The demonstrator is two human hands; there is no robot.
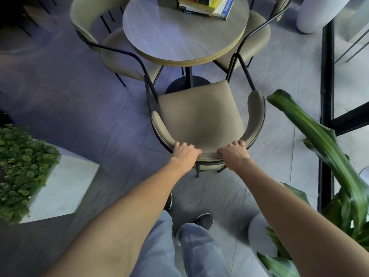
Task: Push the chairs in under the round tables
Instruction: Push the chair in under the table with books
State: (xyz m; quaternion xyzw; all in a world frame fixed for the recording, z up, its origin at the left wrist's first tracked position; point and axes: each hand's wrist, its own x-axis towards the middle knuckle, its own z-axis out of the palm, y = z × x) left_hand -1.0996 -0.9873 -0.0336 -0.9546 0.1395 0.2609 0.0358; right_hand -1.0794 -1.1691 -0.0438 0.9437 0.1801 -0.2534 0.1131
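A beige padded chair (199,112) with a black metal frame stands in front of me, its seat facing the round wooden table (175,39). The seat's front edge lies just short of the table's rim, beside the black pedestal base (179,84). My left hand (184,152) grips the left part of the curved backrest from above. My right hand (233,153) grips the backrest a little to the right. Two more beige chairs, the left chair (95,37) and the right chair (257,39), sit partly under the table.
A stack of books (207,7) lies on the table's far side. A white planter with green foliage (60,186) stands at the left. Long plant leaves (319,140) and a black-framed glass partition (326,96) line the right. My legs and shoes (203,218) are on the tiled floor.
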